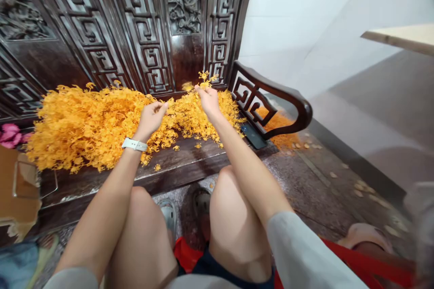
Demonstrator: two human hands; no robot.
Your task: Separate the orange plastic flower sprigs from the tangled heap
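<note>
Above the heap (pixel 101 126), the right hand (pixel 208 99) pinches an upright orange sprig (pixel 204 77); the left hand (pixel 152 116) is clenched.

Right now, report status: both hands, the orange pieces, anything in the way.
Right hand raised, pinching an orange plastic sprig. Left hand closed over the orange sprig pile on the dark wooden bench. Phone lies by the armrest, clear of both hands.

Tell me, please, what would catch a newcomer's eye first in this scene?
The big heap of orange-yellow plastic flower sprigs spread along the dark carved wooden bench. Next, the two hands above its right part: the right hand lifts a sprig, while the left hand, with a white wristband, pinches another piece.
</note>
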